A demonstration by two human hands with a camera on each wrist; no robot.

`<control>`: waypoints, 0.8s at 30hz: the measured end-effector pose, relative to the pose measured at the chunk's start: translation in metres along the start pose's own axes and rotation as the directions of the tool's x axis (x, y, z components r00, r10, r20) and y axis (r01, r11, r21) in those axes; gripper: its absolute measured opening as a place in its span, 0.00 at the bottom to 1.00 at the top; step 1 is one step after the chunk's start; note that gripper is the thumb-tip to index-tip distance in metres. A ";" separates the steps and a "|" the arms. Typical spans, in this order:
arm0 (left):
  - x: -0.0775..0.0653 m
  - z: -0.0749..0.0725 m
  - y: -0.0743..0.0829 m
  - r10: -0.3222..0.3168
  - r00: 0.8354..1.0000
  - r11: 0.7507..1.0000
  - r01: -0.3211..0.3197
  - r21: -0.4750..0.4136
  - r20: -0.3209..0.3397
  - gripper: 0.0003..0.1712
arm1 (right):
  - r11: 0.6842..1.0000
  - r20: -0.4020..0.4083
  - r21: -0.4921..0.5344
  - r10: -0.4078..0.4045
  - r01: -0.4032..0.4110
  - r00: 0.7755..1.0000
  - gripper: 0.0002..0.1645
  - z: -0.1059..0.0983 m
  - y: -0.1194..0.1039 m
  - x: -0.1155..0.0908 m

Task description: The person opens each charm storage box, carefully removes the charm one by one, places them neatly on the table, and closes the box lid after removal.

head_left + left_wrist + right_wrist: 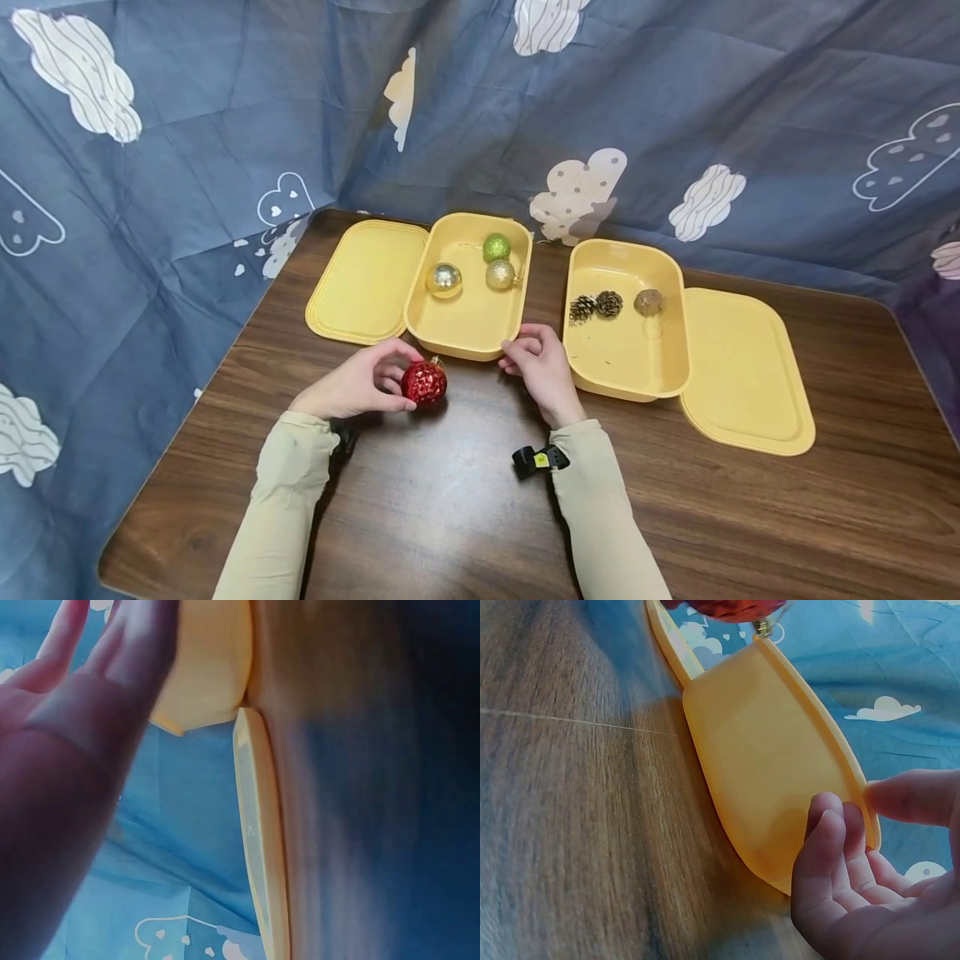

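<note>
Between the thumb and fingers of my left hand is a red Christmas ball with a gold cap, held in front of the left yellow box. My right hand is at that box's near right corner. In the right wrist view its thumb lies on the rim, with curled fingers against the outer wall. Inside the left box are a shiny gold ball, a green glitter ball and a pale gold glitter ball. The left wrist view does not show the red ball.
The right yellow box holds two dark pine cones and a brown ball. Yellow lids lie flat outside each box, one at left and one at right. A blue cloud-patterned cloth hangs behind the wooden table.
</note>
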State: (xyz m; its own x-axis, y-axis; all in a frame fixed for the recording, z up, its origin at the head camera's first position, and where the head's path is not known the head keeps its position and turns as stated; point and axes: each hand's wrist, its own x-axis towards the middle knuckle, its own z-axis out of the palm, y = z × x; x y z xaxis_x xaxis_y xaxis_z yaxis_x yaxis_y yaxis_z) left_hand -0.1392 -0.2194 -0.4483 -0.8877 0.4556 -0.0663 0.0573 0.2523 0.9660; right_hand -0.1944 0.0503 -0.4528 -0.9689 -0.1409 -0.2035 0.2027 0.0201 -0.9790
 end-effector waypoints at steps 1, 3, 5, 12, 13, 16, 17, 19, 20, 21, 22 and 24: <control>0.001 0.000 -0.001 0.001 1.000 1.000 -0.001 0.021 0.000 0.31 | 1.000 0.000 0.003 0.001 -0.001 1.000 0.24 0.000 0.000 0.000; 0.002 0.000 -0.003 0.004 1.000 0.998 -0.004 0.056 -0.002 0.31 | 1.000 0.001 0.002 0.001 -0.001 1.000 0.24 0.000 -0.001 -0.001; 0.003 0.000 -0.005 0.006 1.000 0.997 -0.005 0.077 -0.008 0.31 | 1.000 0.001 0.000 0.002 -0.002 1.000 0.24 0.000 -0.001 -0.001; 0.004 0.002 -0.005 -0.044 0.999 0.996 0.044 0.077 -0.009 0.30 | 1.000 0.000 -0.003 0.006 -0.006 1.000 0.24 0.000 0.000 0.000; 0.004 0.002 -0.006 -0.046 0.999 0.996 0.047 0.078 -0.009 0.30 | 1.000 -0.001 -0.002 0.004 -0.004 1.000 0.24 0.000 0.000 -0.001; 0.004 0.003 -0.006 -0.042 0.999 0.995 0.043 0.090 -0.015 0.33 | 1.000 -0.002 0.002 0.003 -0.003 1.000 0.24 0.000 0.000 -0.001; 0.004 0.003 -0.006 -0.039 0.999 0.994 0.040 0.098 -0.017 0.34 | 1.000 -0.002 0.002 0.002 -0.002 1.000 0.24 0.000 0.000 -0.001; 0.005 0.003 -0.007 -0.029 0.999 0.991 0.032 0.131 -0.021 0.36 | 1.000 -0.001 0.001 0.001 -0.001 1.000 0.24 0.001 -0.001 -0.001; 0.005 0.003 -0.008 -0.026 0.999 0.988 0.029 0.152 -0.022 0.36 | 1.000 -0.001 0.001 0.001 -0.001 1.000 0.24 0.001 -0.001 -0.001; 0.006 0.003 -0.008 -0.024 0.999 0.984 0.027 0.175 -0.022 0.36 | 1.000 -0.001 0.001 0.000 0.000 1.000 0.24 0.001 -0.001 -0.001; 0.006 0.004 -0.008 -0.025 0.999 0.980 0.029 0.195 -0.023 0.35 | 1.000 0.000 0.001 0.000 0.000 1.000 0.24 0.001 -0.001 -0.001; 0.007 0.005 -0.008 -0.025 0.999 0.974 0.029 0.227 -0.023 0.32 | 1.000 0.000 0.003 0.001 -0.001 1.000 0.24 0.001 -0.001 -0.001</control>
State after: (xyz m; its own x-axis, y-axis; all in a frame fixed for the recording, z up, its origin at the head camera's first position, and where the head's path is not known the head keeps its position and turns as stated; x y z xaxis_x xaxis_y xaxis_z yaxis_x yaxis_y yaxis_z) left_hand -0.1434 -0.2146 -0.4578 -0.8991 0.4296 -0.0845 0.1334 0.4525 0.8817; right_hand -0.1935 0.0497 -0.4519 -0.9687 -0.1409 -0.2042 0.2038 0.0175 -0.9789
